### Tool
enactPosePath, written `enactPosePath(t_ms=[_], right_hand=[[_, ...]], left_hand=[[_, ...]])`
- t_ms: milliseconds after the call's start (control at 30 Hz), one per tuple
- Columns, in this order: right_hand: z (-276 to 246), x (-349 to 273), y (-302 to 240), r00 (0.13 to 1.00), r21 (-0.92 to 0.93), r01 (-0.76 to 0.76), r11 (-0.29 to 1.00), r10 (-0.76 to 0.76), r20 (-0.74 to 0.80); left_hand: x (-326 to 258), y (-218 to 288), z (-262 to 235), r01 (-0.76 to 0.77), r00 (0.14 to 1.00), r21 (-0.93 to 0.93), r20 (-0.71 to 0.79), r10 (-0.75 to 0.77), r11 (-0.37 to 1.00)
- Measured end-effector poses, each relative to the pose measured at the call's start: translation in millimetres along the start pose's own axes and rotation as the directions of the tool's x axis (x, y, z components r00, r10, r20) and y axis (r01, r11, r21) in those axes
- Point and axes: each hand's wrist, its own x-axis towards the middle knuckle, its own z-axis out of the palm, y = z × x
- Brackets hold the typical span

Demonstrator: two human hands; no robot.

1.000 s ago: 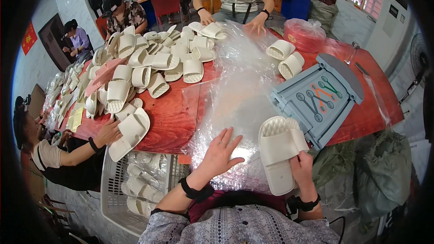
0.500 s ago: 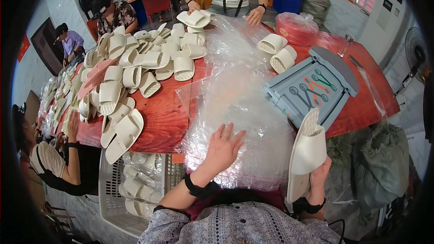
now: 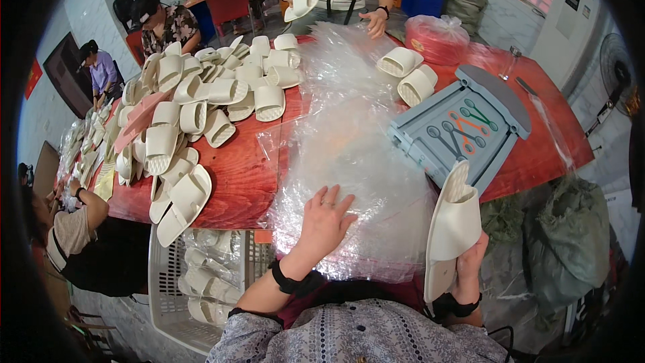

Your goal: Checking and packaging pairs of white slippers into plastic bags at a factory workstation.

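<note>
Cream foam slippers, a pair stacked sole to sole, sit upright in your right hand, fingers clamped round the heel end at the near right table edge. Your left hand lies flat, fingers spread, on the pile of clear plastic bags at centre. Grey plastic tray with scissor outlines sits just beyond the slippers. Loose cream slippers cover the red table far left. White mesh basket of bagged slippers stands below the near left edge.
</note>
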Motion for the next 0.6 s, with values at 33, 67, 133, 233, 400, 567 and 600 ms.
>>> enactPosePath(t_ms=[33,67,133,233,400,567,600], right_hand=[[-0.8,-0.3,0.1,1.0,0.017,0.01,1.0,-0.01,0.007],[-1.4,-0.8,0.6,1.0,0.016,0.009,1.0,-0.009,0.005],[-1.9,-2.0,1.9,1.0,0.014,-0.02,1.0,0.02,-0.019],[1.1,-3.5,0.0,0.998,0.041,-0.051,0.998,0.052,-0.022],[6.2,-2.5,-1.5,1.0,0.043,-0.022,0.999,0.023,-0.014],[16.6,-5.9,-5.7,0.985,0.144,0.034,0.989,-0.009,-0.17],[17.7,-5.3,-6.1,0.974,0.154,0.02,0.988,0.015,-0.227]], left_hand=[[-0.5,-0.3,0.7,-0.001,1.0,-0.001,0.002,0.001,1.0],[-0.9,-0.4,1.2,0.004,1.0,0.003,-0.007,-0.004,1.0],[-1.2,-2.3,2.9,0.009,1.0,0.008,-0.015,-0.009,1.0],[0.5,-6.2,2.4,-0.011,0.997,-0.003,-0.075,0.011,1.0],[8.2,-9.7,-13.1,0.211,0.962,-0.757,0.051,-0.267,0.618],[33.3,-3.2,-60.4,0.167,0.961,-0.904,0.239,-0.14,-0.394],[37.0,-1.5,-65.7,0.108,0.988,-0.718,0.152,-0.003,-0.688]])
